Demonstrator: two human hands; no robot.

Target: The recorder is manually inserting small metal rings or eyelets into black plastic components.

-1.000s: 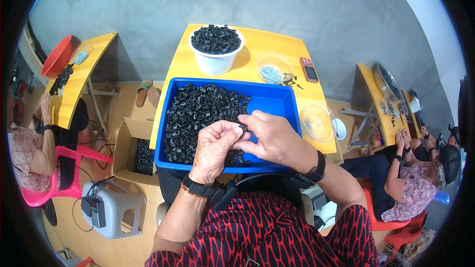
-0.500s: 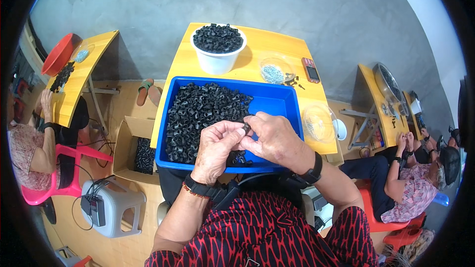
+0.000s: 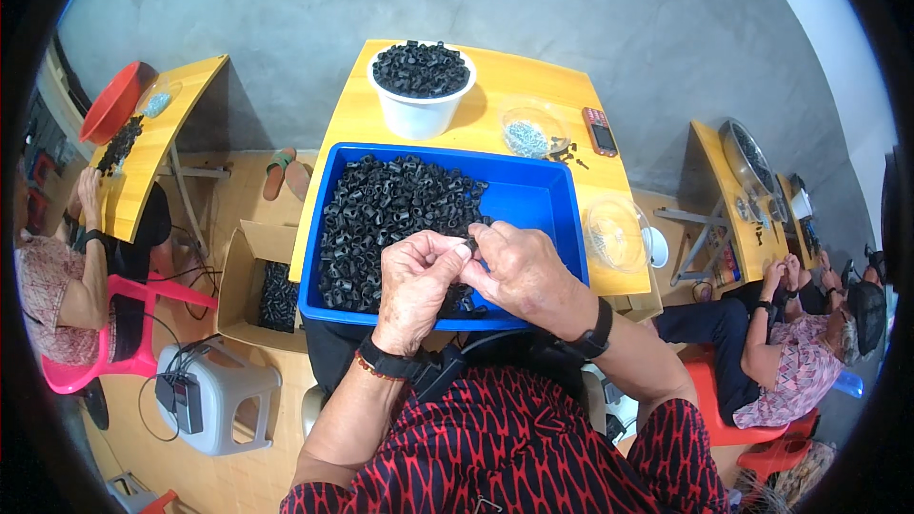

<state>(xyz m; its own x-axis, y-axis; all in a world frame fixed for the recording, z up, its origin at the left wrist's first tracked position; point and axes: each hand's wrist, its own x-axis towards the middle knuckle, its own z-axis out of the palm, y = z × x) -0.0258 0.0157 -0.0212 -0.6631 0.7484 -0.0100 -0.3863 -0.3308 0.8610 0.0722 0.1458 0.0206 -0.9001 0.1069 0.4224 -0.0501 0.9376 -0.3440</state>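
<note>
My left hand (image 3: 416, 281) and my right hand (image 3: 522, 271) meet over the front of a blue tray (image 3: 533, 200). Between their fingertips they pinch one small black plastic part (image 3: 471, 244), mostly covered by the thumbs and fingers. Both hands are closed on it. A heap of similar black plastic parts (image 3: 390, 200) fills the left and middle of the tray, while its blue floor shows at the right. Behind the tray a white bucket (image 3: 419, 119) is heaped with more of these black parts.
On my yellow table (image 3: 495, 62) are a clear dish of screws (image 3: 526, 136), some loose dark pieces (image 3: 571, 154), a phone (image 3: 600, 131) and a clear bowl (image 3: 617, 233). A cardboard box (image 3: 249, 271) stands at left. Other people sit at tables on both sides.
Both hands stay together over the tray with the black part, shifting only slightly. The part has turned or sunk a little between the fingertips.
</note>
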